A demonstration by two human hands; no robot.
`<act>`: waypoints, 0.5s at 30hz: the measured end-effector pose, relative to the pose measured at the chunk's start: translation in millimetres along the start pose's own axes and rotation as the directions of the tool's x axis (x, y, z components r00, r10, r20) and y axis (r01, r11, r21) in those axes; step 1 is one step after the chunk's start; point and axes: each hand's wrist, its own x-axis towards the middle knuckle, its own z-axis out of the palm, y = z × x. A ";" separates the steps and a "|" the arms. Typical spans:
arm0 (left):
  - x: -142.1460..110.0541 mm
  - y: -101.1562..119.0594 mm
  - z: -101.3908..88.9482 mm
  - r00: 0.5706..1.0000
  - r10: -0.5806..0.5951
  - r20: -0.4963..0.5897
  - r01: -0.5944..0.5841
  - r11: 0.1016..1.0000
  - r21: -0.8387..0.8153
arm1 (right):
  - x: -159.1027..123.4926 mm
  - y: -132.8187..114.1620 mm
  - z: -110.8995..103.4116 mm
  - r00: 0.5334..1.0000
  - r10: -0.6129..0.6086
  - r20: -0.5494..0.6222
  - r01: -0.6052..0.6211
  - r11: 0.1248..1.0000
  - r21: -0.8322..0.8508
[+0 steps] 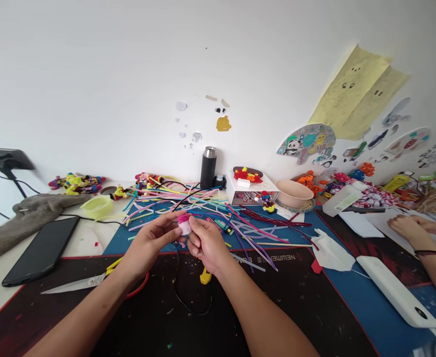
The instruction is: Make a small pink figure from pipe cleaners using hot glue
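My left hand and my right hand meet above the black desk mat. Both pinch a small fuzzy pink and white pipe-cleaner piece held between their fingertips. Just beyond the hands lies a loose heap of coloured pipe cleaners on a blue mat. A black wire loops on the mat below my hands, next to a small yellow piece.
Scissors and a dark tablet lie at the left. A black flask, a white box and a beige bowl stand at the back. Another person's hands rest at the right beside a white oblong device.
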 end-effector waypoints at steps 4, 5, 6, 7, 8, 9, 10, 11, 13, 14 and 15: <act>-2.9 2.8 1.9 1.000 -0.001 -0.021 0.001 1.000 0.002 | -2.8 -3.6 2.5 1.000 0.002 0.000 -0.002 1.000 0.012; -3.3 4.0 2.2 1.000 0.000 -0.019 0.001 1.000 0.003 | -3.4 -4.5 3.0 1.000 0.004 0.004 -0.004 1.000 0.016; -3.5 5.1 2.3 1.000 0.000 -0.017 0.000 1.000 0.004 | -3.8 -5.1 3.4 1.000 0.006 0.005 -0.006 1.000 0.020; -3.6 6.0 2.2 1.000 0.000 -0.015 0.001 1.000 0.004 | -4.2 -5.5 3.7 1.000 0.007 0.005 -0.007 1.000 0.023; -3.6 6.6 2.1 1.000 -0.001 -0.014 0.001 1.000 0.006 | -4.4 -5.7 3.9 1.000 0.009 0.005 -0.009 1.000 0.025; -3.7 7.0 2.0 1.000 -0.002 -0.015 0.003 1.000 0.008 | -4.5 -5.7 4.0 1.000 0.010 0.005 -0.010 1.000 0.025; -3.7 7.3 1.9 1.000 -0.004 -0.016 0.004 1.000 0.010 | -4.7 -5.7 4.2 1.000 0.010 0.006 -0.010 1.000 0.025; -3.9 7.3 1.9 1.000 -0.005 -0.018 0.006 1.000 0.012 | -4.7 -5.7 4.4 1.000 0.010 0.008 -0.011 1.000 0.024; -4.1 7.3 1.9 1.000 -0.006 -0.015 0.006 1.000 0.018 | -4.7 -5.6 4.7 1.000 0.010 0.008 -0.010 1.000 0.023; -4.2 7.2 1.9 1.000 -0.007 -0.012 0.007 1.000 0.019 | -4.5 -5.6 4.9 1.000 0.009 0.006 -0.009 1.000 0.025; -4.1 7.2 1.7 1.000 -0.008 -0.010 0.008 1.000 0.019 | -4.2 -5.5 4.9 1.000 0.009 0.002 -0.009 1.000 0.027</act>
